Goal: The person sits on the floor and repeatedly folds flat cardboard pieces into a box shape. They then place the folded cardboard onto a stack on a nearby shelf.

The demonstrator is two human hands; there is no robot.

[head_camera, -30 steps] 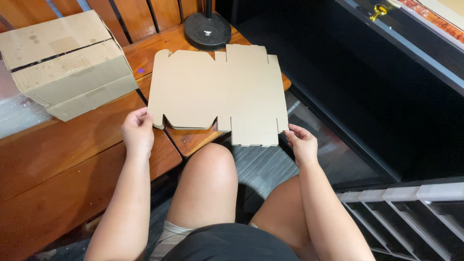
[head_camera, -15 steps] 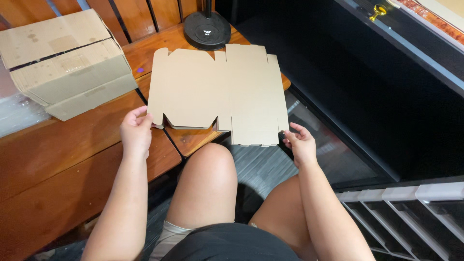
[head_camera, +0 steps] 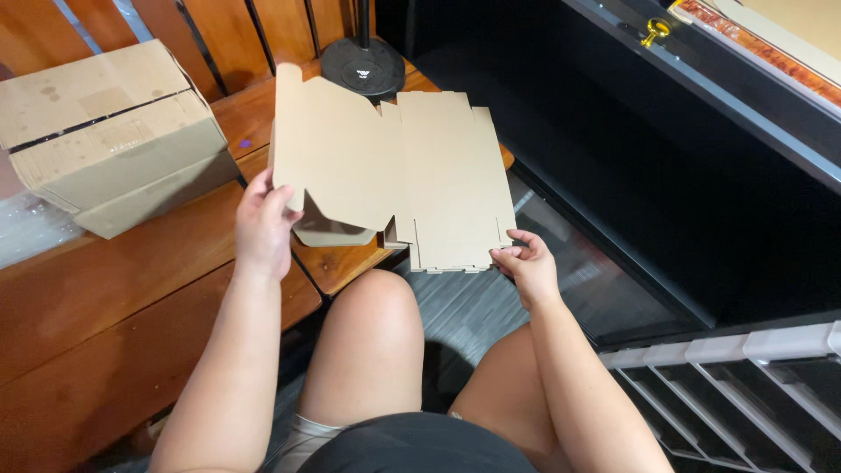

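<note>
spanning both grips, the flat cardboard blank (lower corners pinched).

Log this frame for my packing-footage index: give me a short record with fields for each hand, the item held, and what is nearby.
left hand: grips the left edge of the flat cardboard box blank, thumb on top
right hand: pinches the blank's near right corner
blank state: unfolded, flaps and slots visible, held above the wooden bench
to the left: closed cardboard box resting on the bench
behind the blank: round black stand base
to the right: black cabinet
</note>
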